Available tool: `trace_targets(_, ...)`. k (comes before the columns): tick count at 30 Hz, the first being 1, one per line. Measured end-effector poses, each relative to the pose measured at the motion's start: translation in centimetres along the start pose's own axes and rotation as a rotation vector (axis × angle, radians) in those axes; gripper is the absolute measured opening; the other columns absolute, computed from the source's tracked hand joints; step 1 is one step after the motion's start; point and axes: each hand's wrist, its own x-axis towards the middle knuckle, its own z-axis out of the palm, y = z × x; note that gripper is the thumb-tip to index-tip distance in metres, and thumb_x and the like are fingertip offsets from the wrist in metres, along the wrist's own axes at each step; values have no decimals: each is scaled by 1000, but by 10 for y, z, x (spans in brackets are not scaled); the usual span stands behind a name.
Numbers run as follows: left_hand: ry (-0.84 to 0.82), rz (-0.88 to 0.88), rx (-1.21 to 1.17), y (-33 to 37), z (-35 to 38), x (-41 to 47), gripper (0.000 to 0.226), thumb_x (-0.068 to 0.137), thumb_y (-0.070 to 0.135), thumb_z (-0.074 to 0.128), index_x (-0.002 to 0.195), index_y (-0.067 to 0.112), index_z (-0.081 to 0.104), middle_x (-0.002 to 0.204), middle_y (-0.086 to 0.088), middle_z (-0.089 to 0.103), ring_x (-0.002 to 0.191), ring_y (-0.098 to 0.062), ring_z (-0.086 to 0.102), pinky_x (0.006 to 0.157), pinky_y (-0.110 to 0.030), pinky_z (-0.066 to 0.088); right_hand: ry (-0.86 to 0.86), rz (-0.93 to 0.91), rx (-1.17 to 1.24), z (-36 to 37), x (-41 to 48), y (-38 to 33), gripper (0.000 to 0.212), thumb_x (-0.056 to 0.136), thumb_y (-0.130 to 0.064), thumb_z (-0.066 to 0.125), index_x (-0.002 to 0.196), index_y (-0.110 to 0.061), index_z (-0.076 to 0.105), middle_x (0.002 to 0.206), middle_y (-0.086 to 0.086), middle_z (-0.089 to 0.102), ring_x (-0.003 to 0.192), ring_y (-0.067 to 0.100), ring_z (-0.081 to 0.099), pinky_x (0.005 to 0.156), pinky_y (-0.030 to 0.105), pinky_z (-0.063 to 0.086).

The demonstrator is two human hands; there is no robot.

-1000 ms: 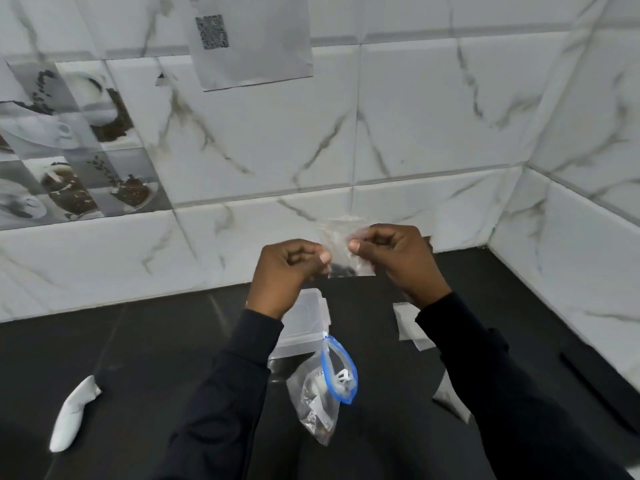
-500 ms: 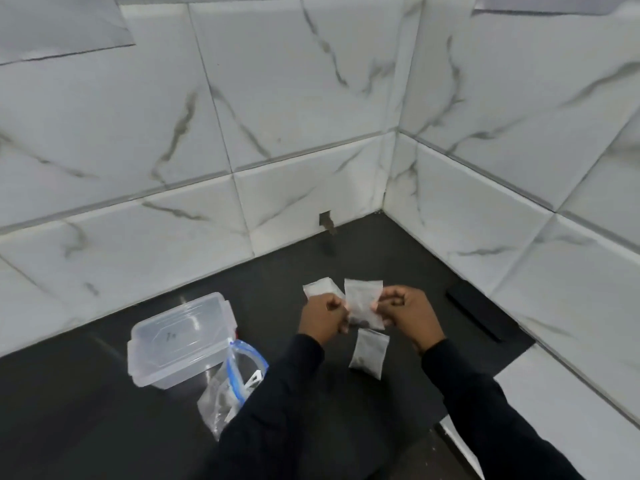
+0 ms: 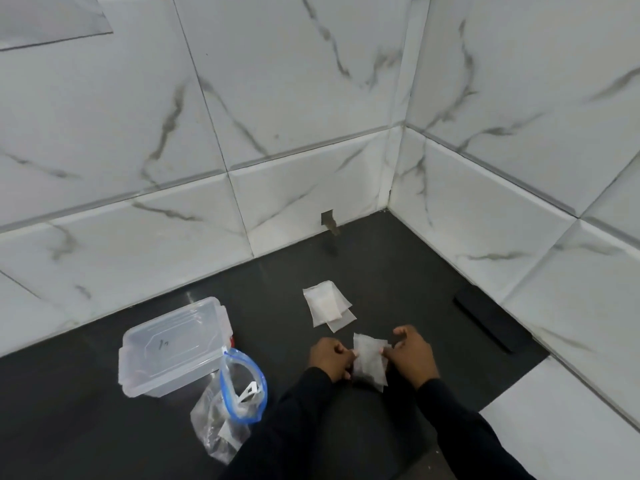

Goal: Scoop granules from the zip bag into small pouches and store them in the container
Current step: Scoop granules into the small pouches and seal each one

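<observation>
My left hand [image 3: 330, 358] and my right hand [image 3: 410, 355] pinch the two sides of a small white pouch [image 3: 369, 363], held low over the black counter. It seems to lie over another pouch beneath it. A stack of flat white pouches [image 3: 325, 303] lies on the counter just beyond my hands. To the left stands the clear plastic container [image 3: 173, 344] with its lid on. In front of it the zip bag [image 3: 232, 407] with a blue rim stands open, a white scoop inside it.
The black counter [image 3: 277, 292] ends at white marble-tiled walls behind and to the right, meeting in a corner. A dark flat bar [image 3: 491, 323] lies along the right wall. A white surface [image 3: 568, 410] adjoins the counter at the lower right.
My view swung right and downward. Both hands lowered the pouch from chest height to just above the counter, onto the pouch that lay there.
</observation>
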Motion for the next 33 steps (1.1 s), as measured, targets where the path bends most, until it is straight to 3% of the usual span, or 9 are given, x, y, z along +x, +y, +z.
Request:
trace_targets(3,85,-8,-126,3,-19,8,21,87,28,70,79,11,59,78,-8,68,51,-16,63,47,-22,51,88,-161,-15,4,14,-36,29,80,-20,75,106,-20,60,92,5,62,83,16,62,80,33,53)
trace_targets(6,161,-30,-308,7,-39,17,12,90,17,63,102,17,60,97,-9,66,68,-17,63,61,-27,53,-30,-229,17,23,31,-76,20,81,-22,75,99,-16,68,91,2,68,84,15,65,75,26,52)
trace_targets(11,112,-98,-619,14,-63,27,55,89,-6,47,139,16,40,123,1,49,83,-15,55,60,-28,44,-221,-93,49,71,65,-112,36,80,-12,75,114,-5,65,87,13,72,60,15,67,55,26,53)
trace_targets(14,72,-140,-713,15,-65,30,65,89,-6,46,147,21,35,144,3,39,94,-9,56,72,-28,48,-223,-55,14,89,74,-112,43,83,-7,69,125,-8,56,97,16,71,61,18,69,49,22,53)
trace_targets(18,46,-140,-746,15,-67,29,60,87,-4,44,140,24,39,135,5,46,102,-17,57,75,-29,50,-181,-88,-68,96,73,-109,12,78,-8,73,77,-9,60,74,12,65,65,26,65,71,43,59)
trace_targets(20,56,-127,-742,15,-68,26,55,87,-4,46,135,23,42,132,4,49,98,-17,58,70,-28,49,-181,-99,-34,95,73,-107,33,75,-8,76,54,-14,50,59,10,57,59,24,58,67,47,57)
trace_targets(25,270,62,-737,18,-79,1,34,92,20,64,121,28,49,127,-7,57,83,-19,66,66,-28,53,-175,-324,95,74,31,-121,27,82,-14,74,67,0,56,65,16,64,57,16,64,51,27,48)
trace_targets(29,593,317,-702,40,-103,-56,37,86,32,74,116,29,52,112,0,64,76,-21,73,73,-37,61,-23,-668,98,65,-19,-130,21,82,-12,74,71,-19,58,77,-3,60,70,11,61,62,20,49)
trace_targets(33,732,451,-599,49,-131,-114,33,82,29,78,102,29,52,106,4,65,72,-25,73,73,-43,61,1,-913,36,68,-73,-143,32,88,-12,70,68,-30,52,78,-10,54,72,7,55,63,17,45)
